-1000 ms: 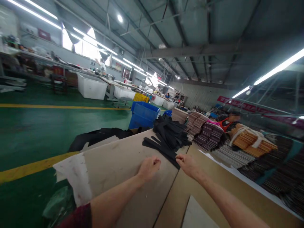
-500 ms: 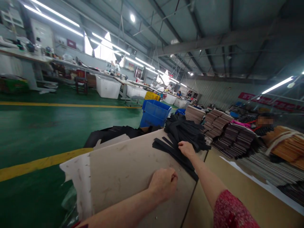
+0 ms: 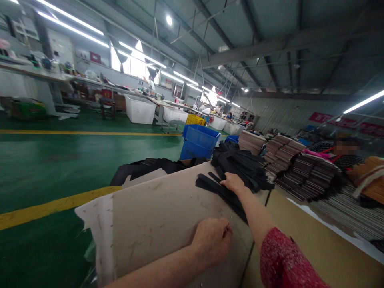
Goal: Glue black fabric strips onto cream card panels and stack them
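Observation:
On the beige-covered table (image 3: 156,216) my left hand (image 3: 212,240) rests curled into a loose fist; whatever its fingers hold, if anything, is hidden. Farther forward, my right hand (image 3: 234,184) reaches over a few flat black strips (image 3: 207,183). Its thumb and fingers are closed at the edge of a strip, which looks like fabric. Just beyond the hand a tangled pile of black strips (image 3: 237,162) lies at the table's far corner.
A blue bin (image 3: 199,142) stands past the table, with a dark heap (image 3: 150,165) on its near left. Stacks of striped brown pieces (image 3: 283,154) line the right, where a person in dotted sleeves (image 3: 348,154) is. White bins (image 3: 139,109) stand across the green floor.
My right hand has moved slightly left and down over the loose strips. My left hand has shifted a little to the right, still curled. The view has turned slightly.

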The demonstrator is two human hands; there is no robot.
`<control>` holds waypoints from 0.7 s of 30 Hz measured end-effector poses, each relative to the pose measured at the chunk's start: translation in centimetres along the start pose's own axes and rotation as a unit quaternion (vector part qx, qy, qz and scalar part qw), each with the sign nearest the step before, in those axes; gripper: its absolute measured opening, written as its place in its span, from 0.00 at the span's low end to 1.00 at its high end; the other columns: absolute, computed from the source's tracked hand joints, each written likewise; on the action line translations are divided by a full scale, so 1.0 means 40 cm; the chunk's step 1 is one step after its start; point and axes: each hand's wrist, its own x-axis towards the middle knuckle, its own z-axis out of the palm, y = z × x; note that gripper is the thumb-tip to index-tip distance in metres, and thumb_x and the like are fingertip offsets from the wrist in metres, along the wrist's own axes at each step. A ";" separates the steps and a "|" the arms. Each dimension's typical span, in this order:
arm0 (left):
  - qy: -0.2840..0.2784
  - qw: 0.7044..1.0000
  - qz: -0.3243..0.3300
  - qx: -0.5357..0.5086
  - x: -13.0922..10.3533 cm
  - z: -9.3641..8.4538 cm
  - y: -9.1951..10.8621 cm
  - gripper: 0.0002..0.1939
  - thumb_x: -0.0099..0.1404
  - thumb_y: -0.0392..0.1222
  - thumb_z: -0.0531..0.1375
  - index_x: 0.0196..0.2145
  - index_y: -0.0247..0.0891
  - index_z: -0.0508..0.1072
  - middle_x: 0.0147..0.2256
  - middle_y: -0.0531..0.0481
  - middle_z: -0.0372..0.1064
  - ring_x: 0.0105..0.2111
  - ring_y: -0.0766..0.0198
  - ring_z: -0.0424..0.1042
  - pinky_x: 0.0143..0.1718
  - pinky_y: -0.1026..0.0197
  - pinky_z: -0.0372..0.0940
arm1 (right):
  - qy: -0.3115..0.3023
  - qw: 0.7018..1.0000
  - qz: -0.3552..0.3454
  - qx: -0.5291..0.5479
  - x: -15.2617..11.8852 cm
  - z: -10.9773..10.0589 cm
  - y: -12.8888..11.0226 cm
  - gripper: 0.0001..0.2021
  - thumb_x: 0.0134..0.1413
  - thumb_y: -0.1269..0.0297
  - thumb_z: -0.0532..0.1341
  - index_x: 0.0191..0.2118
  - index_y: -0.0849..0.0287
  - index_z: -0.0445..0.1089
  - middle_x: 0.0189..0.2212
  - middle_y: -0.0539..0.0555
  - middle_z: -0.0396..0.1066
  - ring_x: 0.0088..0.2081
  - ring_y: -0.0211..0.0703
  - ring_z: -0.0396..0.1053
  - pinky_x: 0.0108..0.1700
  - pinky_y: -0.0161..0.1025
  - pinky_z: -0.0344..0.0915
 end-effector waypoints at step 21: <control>-0.013 1.000 0.008 -0.001 -0.007 -0.004 0.009 0.14 0.62 0.40 0.52 0.36 0.44 0.78 0.35 0.51 0.79 0.37 0.56 0.77 0.39 0.59 0.67 | -0.019 0.996 -0.063 0.056 0.000 0.009 0.026 0.21 0.61 0.57 0.63 0.56 0.60 0.67 0.56 0.59 0.67 0.56 0.50 0.66 0.58 0.56 0.63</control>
